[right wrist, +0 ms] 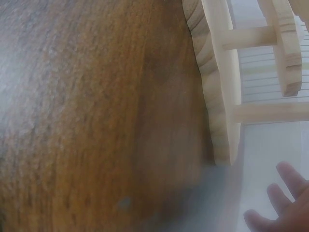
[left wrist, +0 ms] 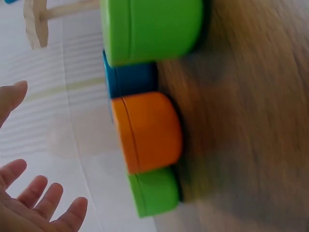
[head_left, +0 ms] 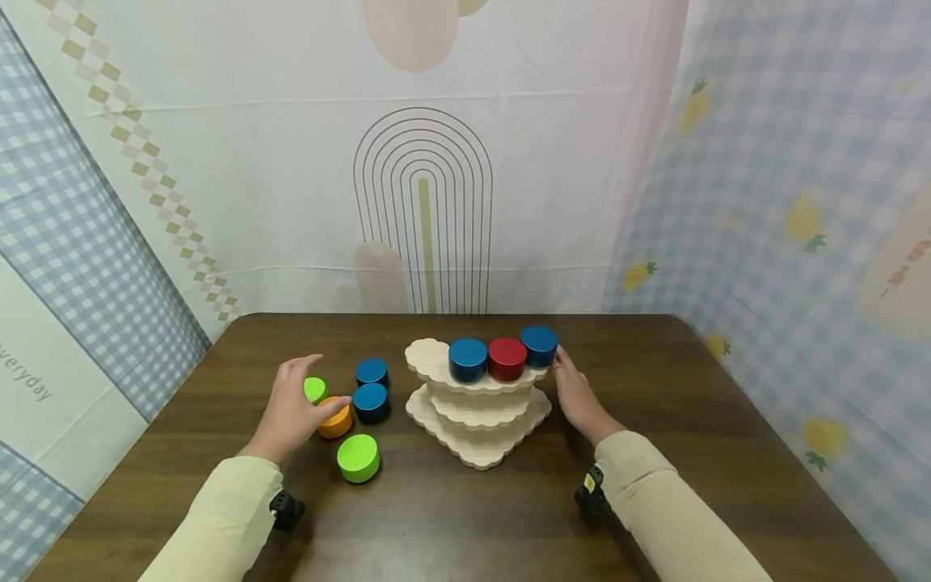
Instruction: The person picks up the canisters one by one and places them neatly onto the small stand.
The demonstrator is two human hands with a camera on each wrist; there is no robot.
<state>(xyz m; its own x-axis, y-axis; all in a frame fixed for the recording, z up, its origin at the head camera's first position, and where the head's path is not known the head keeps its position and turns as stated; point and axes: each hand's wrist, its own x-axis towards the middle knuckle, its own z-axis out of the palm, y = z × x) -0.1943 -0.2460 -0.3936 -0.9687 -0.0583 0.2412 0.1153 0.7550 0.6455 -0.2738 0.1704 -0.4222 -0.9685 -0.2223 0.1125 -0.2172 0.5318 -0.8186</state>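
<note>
My left hand (head_left: 289, 410), its thumb and fingers spread apart, hovers over an orange cylinder (head_left: 334, 419) and a light-green cylinder (head_left: 315, 390). The left wrist view shows the fingers apart from the orange cylinder (left wrist: 149, 133). On the right, my right hand (head_left: 578, 394) is beside a tiered wooden stand (head_left: 480, 440), fingertips at the blue cylinder (head_left: 539, 346) on its top tier's right end; contact is unclear. A red cylinder (head_left: 507, 359) and another blue cylinder (head_left: 468, 360) share that tier. Loosely extended fingers (right wrist: 285, 193) show in the right wrist view; the thumb is hidden.
Two blue cylinders (head_left: 372, 402) stand between the left hand and the stand. A larger-looking light-green cylinder (head_left: 358, 458) sits nearer me. All rest on a dark wooden table (head_left: 465, 525), with a patterned cloth (head_left: 553, 202) hanging behind it.
</note>
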